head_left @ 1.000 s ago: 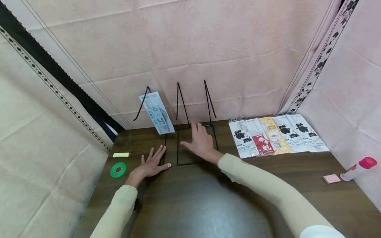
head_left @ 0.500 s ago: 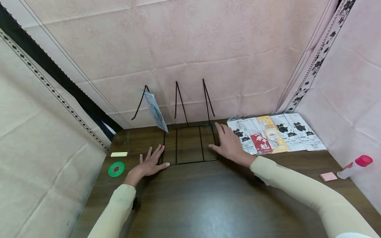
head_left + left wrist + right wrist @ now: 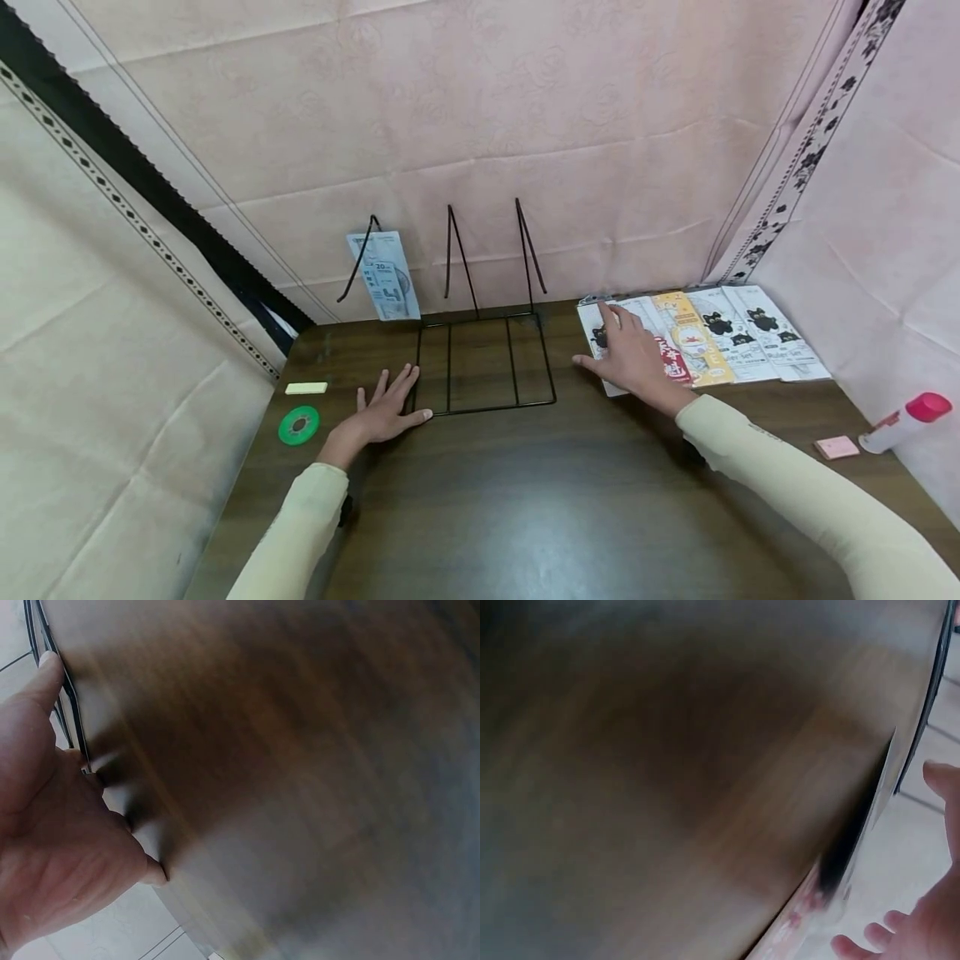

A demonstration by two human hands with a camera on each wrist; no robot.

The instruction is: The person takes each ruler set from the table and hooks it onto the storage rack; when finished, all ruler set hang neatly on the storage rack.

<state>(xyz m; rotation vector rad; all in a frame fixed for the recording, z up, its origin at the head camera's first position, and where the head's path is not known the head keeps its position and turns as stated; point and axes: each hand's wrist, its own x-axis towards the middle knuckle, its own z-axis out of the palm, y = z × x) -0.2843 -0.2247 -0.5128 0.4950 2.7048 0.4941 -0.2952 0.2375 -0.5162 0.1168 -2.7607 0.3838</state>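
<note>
Taking the wire rack (image 3: 487,410) as the dial, twelve towards the back cloth, I make the step in hand a pick-up at three o'clock. There the leftmost packet (image 3: 591,323) lies flat on the bench (image 3: 525,500), partly under the right hand (image 3: 633,358), whose fingers are wide apart and grip nothing; whether they touch the packet, I can't tell. It would be best to pinch that one by its edges, since its neighbour (image 3: 673,360) lies right beside it and could drag along; the shiny wrapping may slip. The left hand (image 3: 382,417), fingers straight and fanned, rests at the frame's eight o'clock corner, and a light, even press there ought to stop it skidding. The packet is slim, white and long, with a black cat printed on it. A bluish packet (image 3: 387,279) hangs at ten o'clock.
</note>
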